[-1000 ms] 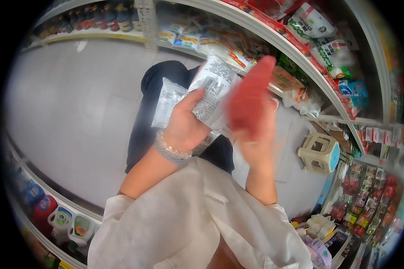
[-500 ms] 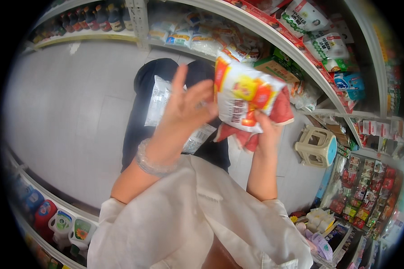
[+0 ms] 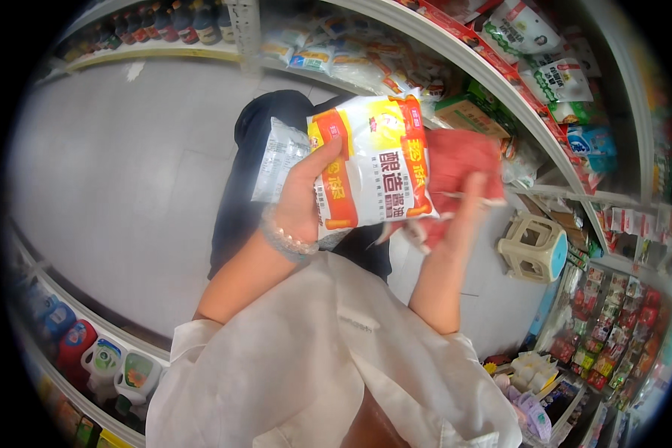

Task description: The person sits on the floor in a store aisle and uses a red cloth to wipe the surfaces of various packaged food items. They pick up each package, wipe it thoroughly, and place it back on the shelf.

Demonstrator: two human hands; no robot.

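Note:
My left hand (image 3: pixel 311 196) grips a white, yellow and orange soy sauce pouch (image 3: pixel 373 160) by its left side, thumb on the printed face. Crumpled in my right hand (image 3: pixel 463 216) is a red cloth (image 3: pixel 459 160), beside the pouch's right edge and partly behind it. The right fingers are smeared by motion and partly hidden by the cloth. On my lap, left of the pouch, lies a silvery-white packet (image 3: pixel 280 160), its right part covered by my left hand and the pouch.
A curved shelf ahead holds bagged goods (image 3: pixel 313 56) and a cardboard box (image 3: pixel 467 116). Dark bottles (image 3: pixel 183 22) line the far left shelf. A beige stool (image 3: pixel 530 246) stands to the right. Detergent jugs (image 3: pixel 136 377) sit on the low shelf at lower left.
The pouch has passed from my right hand to my left, shifting left and turning to face me more squarely. My left hand was open before. The red cloth has come away to the right.

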